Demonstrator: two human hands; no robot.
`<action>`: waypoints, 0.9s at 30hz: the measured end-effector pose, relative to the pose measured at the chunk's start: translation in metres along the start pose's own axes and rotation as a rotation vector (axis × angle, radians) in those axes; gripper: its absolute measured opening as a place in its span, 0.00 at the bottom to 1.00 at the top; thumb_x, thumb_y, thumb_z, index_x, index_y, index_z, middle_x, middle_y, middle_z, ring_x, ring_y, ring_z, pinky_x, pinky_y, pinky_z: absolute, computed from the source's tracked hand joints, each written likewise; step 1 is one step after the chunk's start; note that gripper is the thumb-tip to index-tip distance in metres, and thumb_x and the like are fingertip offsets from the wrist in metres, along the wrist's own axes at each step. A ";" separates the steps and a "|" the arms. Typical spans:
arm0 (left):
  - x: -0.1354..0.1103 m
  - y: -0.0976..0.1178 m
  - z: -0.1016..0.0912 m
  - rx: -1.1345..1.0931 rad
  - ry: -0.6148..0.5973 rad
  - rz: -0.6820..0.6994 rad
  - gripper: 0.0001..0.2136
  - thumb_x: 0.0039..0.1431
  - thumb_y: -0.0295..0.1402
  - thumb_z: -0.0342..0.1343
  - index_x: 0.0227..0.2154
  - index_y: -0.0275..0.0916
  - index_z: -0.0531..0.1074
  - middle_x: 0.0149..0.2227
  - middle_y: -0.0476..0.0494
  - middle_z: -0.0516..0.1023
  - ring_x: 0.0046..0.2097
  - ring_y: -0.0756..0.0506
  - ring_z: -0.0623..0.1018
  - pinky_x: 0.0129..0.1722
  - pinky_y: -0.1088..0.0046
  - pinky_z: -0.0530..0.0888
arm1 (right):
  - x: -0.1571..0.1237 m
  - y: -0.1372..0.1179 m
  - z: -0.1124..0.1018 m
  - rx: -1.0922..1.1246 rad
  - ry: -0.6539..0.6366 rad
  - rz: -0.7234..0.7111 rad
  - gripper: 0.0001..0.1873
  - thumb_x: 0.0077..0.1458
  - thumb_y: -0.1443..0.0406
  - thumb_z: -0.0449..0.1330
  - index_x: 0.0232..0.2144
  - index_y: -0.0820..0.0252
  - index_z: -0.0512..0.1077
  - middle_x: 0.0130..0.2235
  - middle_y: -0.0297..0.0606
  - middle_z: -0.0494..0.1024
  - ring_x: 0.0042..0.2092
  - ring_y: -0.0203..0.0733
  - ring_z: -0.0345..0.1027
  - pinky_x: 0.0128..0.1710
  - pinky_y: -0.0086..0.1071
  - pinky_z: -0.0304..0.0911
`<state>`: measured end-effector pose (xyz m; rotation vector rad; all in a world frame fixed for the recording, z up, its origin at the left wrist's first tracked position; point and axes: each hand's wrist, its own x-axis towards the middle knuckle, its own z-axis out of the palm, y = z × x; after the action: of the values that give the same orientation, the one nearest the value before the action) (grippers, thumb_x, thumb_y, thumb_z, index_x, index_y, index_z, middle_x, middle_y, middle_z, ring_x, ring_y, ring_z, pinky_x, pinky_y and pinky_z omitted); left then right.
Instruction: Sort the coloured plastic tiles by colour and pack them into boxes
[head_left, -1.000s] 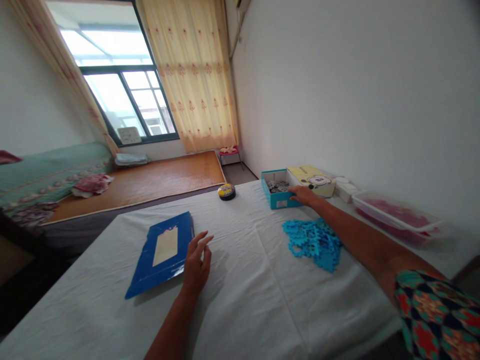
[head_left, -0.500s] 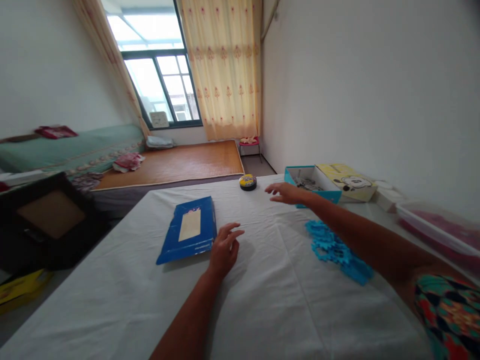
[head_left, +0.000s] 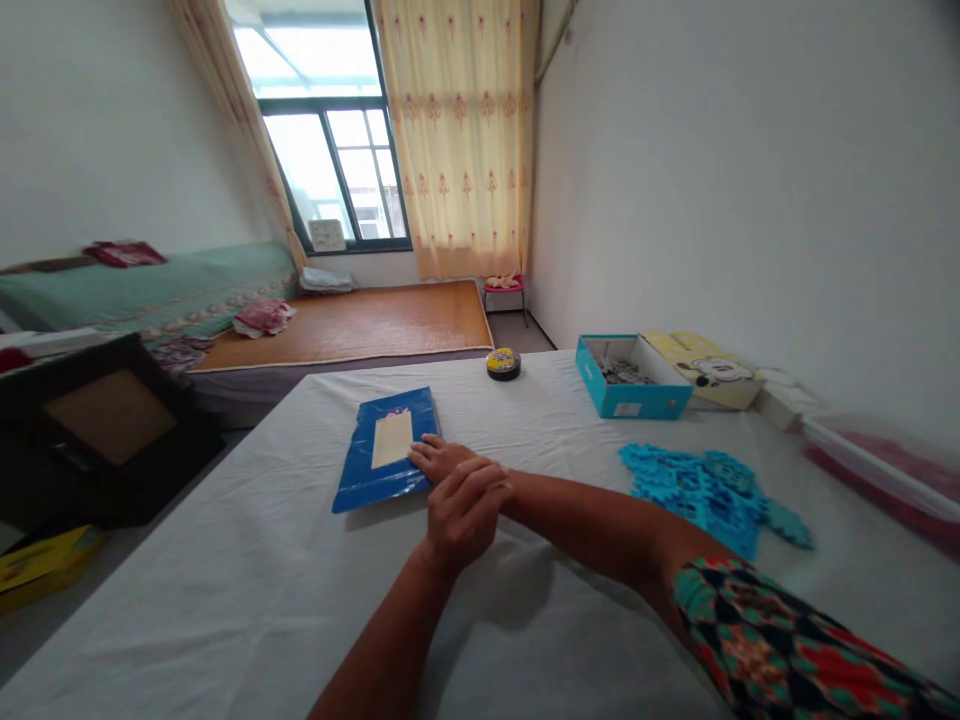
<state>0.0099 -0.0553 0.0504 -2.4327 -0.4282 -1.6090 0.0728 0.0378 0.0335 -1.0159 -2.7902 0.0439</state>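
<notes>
My right hand (head_left: 437, 458) reaches across my body, its fingers stretched flat and touching the right edge of a flat blue board (head_left: 382, 450) with a pale panel on the white tablecloth (head_left: 247, 610). My left hand (head_left: 465, 510) hovers over my right wrist with its fingers curled in; nothing shows in it, and it hides part of the right hand. A heap of light-blue interlocking pieces (head_left: 705, 488) lies to the right, apart from both hands.
At the far right stand an open teal box (head_left: 628, 392) of small pieces, a yellow lid with a cartoon mouse (head_left: 709, 370) and a clear tub with pink contents (head_left: 885, 465). A round tin (head_left: 503, 363) sits at the far edge. A black frame (head_left: 97, 430) stands left of the table.
My right hand has left the teal box and swept left across the table to the blue board. My left hand's fingers have curled in, and it now sits above the right wrist.
</notes>
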 end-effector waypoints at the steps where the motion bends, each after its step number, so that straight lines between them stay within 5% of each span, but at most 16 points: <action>1: -0.001 -0.001 0.001 -0.004 -0.005 -0.012 0.10 0.59 0.21 0.51 0.39 0.39 0.74 0.42 0.40 0.79 0.48 0.43 0.75 0.45 0.63 0.77 | -0.004 0.010 -0.007 -0.016 0.038 0.030 0.23 0.64 0.71 0.46 0.59 0.54 0.60 0.63 0.35 0.63 0.65 0.42 0.51 0.58 0.39 0.59; 4: -0.005 -0.004 0.005 -0.013 -0.046 -0.037 0.10 0.58 0.19 0.51 0.37 0.39 0.73 0.41 0.41 0.78 0.48 0.44 0.75 0.44 0.65 0.77 | -0.034 0.058 -0.045 -0.083 0.188 0.124 0.24 0.64 0.73 0.44 0.62 0.64 0.58 0.63 0.46 0.63 0.64 0.42 0.52 0.60 0.38 0.57; 8: -0.012 -0.006 0.012 -0.034 -0.114 -0.054 0.10 0.58 0.19 0.51 0.36 0.39 0.73 0.41 0.41 0.78 0.48 0.45 0.75 0.44 0.66 0.76 | -0.108 0.147 -0.109 -0.266 0.426 0.323 0.25 0.61 0.75 0.45 0.59 0.62 0.63 0.60 0.45 0.68 0.63 0.46 0.55 0.60 0.43 0.57; 12: -0.015 -0.009 0.015 -0.026 -0.164 -0.078 0.10 0.58 0.20 0.51 0.36 0.40 0.73 0.41 0.42 0.78 0.48 0.45 0.75 0.43 0.68 0.76 | -0.201 0.227 -0.145 -0.373 0.441 0.503 0.25 0.58 0.74 0.48 0.57 0.62 0.67 0.58 0.46 0.70 0.61 0.50 0.59 0.61 0.46 0.56; 19: -0.023 -0.018 0.018 -0.022 -0.195 -0.133 0.11 0.59 0.20 0.49 0.36 0.41 0.73 0.41 0.43 0.78 0.48 0.46 0.75 0.44 0.67 0.76 | -0.316 0.284 -0.115 -0.333 0.273 0.690 0.26 0.56 0.74 0.48 0.55 0.56 0.70 0.58 0.41 0.71 0.58 0.47 0.65 0.58 0.45 0.59; 27: -0.025 -0.019 0.021 -0.049 -0.244 -0.148 0.11 0.59 0.19 0.49 0.35 0.41 0.72 0.40 0.43 0.77 0.47 0.46 0.75 0.43 0.69 0.76 | -0.327 0.282 -0.098 -0.191 0.290 0.711 0.29 0.52 0.73 0.52 0.57 0.56 0.68 0.62 0.40 0.66 0.60 0.48 0.62 0.59 0.43 0.59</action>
<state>0.0129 -0.0344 0.0195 -2.7041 -0.6275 -1.3928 0.5154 0.0419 0.0569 -1.8383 -2.0830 -0.2611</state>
